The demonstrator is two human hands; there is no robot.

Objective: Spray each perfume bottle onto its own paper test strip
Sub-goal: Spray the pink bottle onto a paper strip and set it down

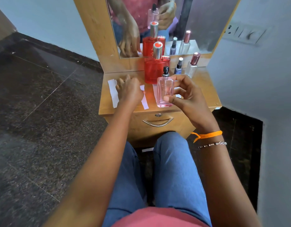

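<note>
The pink glass bottle (164, 92), likely smooth, slippery and fragile, is gripped by its flat sides in the right hand (189, 97) above the dresser top's front edge (125, 110), while a paper strip (113, 92) near the left edge is pressed under the left hand's (129, 90) curled fingers

I see both forearms reaching forward from the bottom of the view, bare to the wrist. My left hand (129, 91) lies palm down on the counter (205, 89), knuckles up, its fingers (121, 82) pointing away from me and loosely curled. My right hand (184, 94) is raised a little above the counter edge, thumb low and fingers arched over, pinching a pink bottle (164, 93) upright between them. The right wrist is bent slightly inward and carries an orange thread (207, 135) and a thin beaded bracelet (212, 144)
</note>
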